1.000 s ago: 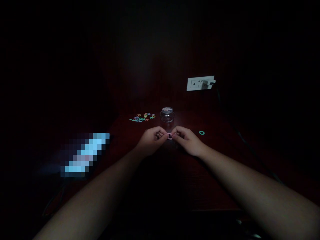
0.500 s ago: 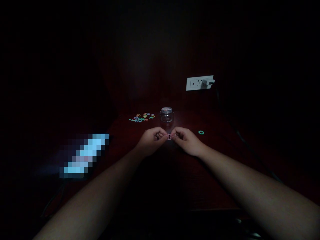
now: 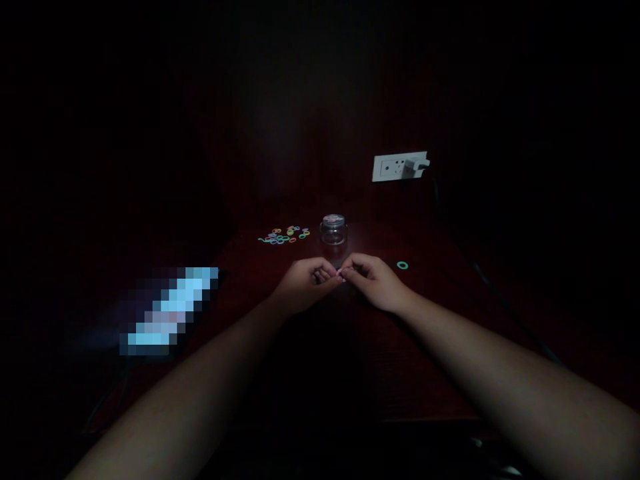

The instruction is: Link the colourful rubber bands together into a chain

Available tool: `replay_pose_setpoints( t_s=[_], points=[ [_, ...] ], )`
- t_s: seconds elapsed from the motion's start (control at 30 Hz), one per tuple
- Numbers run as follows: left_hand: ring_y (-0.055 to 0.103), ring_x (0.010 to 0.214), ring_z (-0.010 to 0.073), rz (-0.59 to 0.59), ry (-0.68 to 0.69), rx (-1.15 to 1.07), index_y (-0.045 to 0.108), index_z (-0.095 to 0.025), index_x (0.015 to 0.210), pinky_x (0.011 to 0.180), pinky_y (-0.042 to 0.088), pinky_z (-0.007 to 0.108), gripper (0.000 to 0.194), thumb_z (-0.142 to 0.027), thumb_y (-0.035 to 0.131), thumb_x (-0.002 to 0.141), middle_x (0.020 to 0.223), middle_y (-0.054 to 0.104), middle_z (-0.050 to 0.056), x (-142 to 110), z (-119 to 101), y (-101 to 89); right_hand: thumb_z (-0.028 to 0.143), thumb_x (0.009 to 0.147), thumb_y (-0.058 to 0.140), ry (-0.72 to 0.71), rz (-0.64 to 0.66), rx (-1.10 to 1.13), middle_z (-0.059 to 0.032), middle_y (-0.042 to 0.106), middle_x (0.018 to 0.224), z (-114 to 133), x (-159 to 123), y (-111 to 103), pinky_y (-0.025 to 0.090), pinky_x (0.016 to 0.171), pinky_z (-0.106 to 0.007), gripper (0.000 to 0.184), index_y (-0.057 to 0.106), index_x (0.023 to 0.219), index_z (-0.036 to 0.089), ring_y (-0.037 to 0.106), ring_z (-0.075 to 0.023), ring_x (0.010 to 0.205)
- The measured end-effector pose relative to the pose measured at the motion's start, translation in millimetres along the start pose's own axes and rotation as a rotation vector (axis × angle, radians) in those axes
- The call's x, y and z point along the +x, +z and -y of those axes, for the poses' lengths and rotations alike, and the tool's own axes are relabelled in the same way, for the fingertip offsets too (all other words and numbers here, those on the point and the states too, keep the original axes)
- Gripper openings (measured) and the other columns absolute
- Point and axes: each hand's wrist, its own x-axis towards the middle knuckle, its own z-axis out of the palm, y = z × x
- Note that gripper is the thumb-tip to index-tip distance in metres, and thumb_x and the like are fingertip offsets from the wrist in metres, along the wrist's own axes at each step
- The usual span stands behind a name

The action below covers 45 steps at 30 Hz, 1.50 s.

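The scene is very dark. My left hand (image 3: pixel 305 283) and my right hand (image 3: pixel 373 280) meet fingertip to fingertip over a dark red table (image 3: pixel 300 333). Both are closed in a pinch on a small pink elastic band (image 3: pixel 341 272), now barely visible between them. Just beyond the hands stands a small clear glass jar (image 3: pixel 333 230) with a lid. A scatter of several small coloured elastic bands (image 3: pixel 284 235) lies to the jar's left. One green band (image 3: pixel 403 265) lies alone to the right of my right hand.
A lit, blurred-out screen (image 3: pixel 170 310) lies on the table at the left. A white wall socket (image 3: pixel 395 167) with a plug in it sits at the back right, and its dark cable (image 3: pixel 480 267) runs down the right side.
My fingertips have drawn closer together, and the pink band, earlier stretched open between them, now shows only as a sliver. The arms have hardly moved.
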Motion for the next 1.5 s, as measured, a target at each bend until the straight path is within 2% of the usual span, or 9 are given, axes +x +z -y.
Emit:
replay_pose_setpoints(
  t_s=[0.17, 0.4, 0.6, 0.8, 1.1, 1.37, 1.5],
  points=[
    [0.041, 0.051, 0.005, 0.023, -0.002, 0.002, 0.058, -0.012, 0.074, 0.044, 0.033, 0.015, 0.018, -0.03, 0.058, 0.072, 0.061, 0.051, -0.001, 0.3, 0.5, -0.3, 0.03, 0.079, 0.049, 0.01, -0.025, 0.017, 0.0005, 0.052, 0.062, -2.0, 0.9, -0.3, 0.035, 0.052, -0.022, 0.017, 0.055, 0.073, 0.016, 0.045, -0.01, 0.056],
    [0.039, 0.05, 0.0043, 0.041, -0.007, -0.01, 0.055, -0.012, 0.071, 0.043, 0.031, 0.015, 0.012, -0.024, 0.057, 0.069, 0.06, 0.048, -0.003, 0.5, 1.0, -1.7, 0.032, 0.078, 0.048, 0.086, -0.079, 0.196, 0.0034, 0.046, 0.054, -6.9, 3.5, 3.4, 0.032, 0.045, -0.021, 0.017, 0.051, 0.072, 0.016, 0.041, -0.0084, 0.046],
    [0.037, 0.049, 0.0043, 0.076, -0.034, 0.017, 0.055, -0.012, 0.072, 0.043, 0.03, 0.015, 0.015, -0.026, 0.058, 0.07, 0.058, 0.048, -0.003, -0.8, 1.6, -1.5, 0.03, 0.076, 0.052, 0.017, -0.052, 0.129, 0.0005, 0.051, 0.061, -3.6, 2.9, 0.9, 0.034, 0.05, -0.022, 0.015, 0.053, 0.07, 0.016, 0.045, -0.0096, 0.055],
    [0.041, 0.05, 0.0052, 0.087, -0.042, 0.031, 0.057, -0.011, 0.073, 0.044, 0.032, 0.016, 0.02, -0.031, 0.059, 0.07, 0.059, 0.051, -0.001, -1.2, 1.5, -1.7, 0.025, 0.073, 0.055, 0.013, 0.04, 0.14, -0.0004, 0.055, 0.063, 0.8, 0.7, 1.5, 0.033, 0.049, -0.021, 0.011, 0.055, 0.074, 0.014, 0.044, -0.0087, 0.053],
    [0.04, 0.052, 0.005, 0.021, 0.004, 0.022, 0.057, -0.012, 0.076, 0.046, 0.031, 0.015, 0.02, -0.031, 0.056, 0.074, 0.063, 0.052, -0.001, -0.3, 0.0, -1.9, 0.027, 0.074, 0.054, 0.028, 0.004, 0.081, -0.001, 0.057, 0.065, -2.8, 1.0, 2.7, 0.035, 0.051, -0.022, 0.012, 0.055, 0.074, 0.015, 0.047, -0.0093, 0.055],
    [0.039, 0.052, 0.005, 0.044, 0.012, 0.017, 0.057, -0.012, 0.077, 0.046, 0.031, 0.015, 0.018, -0.03, 0.055, 0.075, 0.063, 0.05, -0.002, -0.1, 0.1, -1.1, 0.027, 0.077, 0.05, 0.004, -0.026, -0.008, -0.0003, 0.055, 0.066, 0.5, 0.2, 1.1, 0.035, 0.053, -0.022, 0.013, 0.052, 0.074, 0.015, 0.046, -0.0096, 0.056],
    [0.037, 0.051, 0.0044, 0.066, -0.002, -0.014, 0.056, -0.012, 0.077, 0.045, 0.029, 0.015, 0.017, -0.029, 0.055, 0.075, 0.059, 0.046, -0.004, 0.2, 1.3, -1.0, 0.03, 0.083, 0.042, 0.026, -0.049, 0.009, 0.0029, 0.05, 0.057, 0.5, -1.1, 2.7, 0.033, 0.048, -0.021, 0.014, 0.045, 0.077, 0.018, 0.045, -0.0088, 0.049]
  ],
)
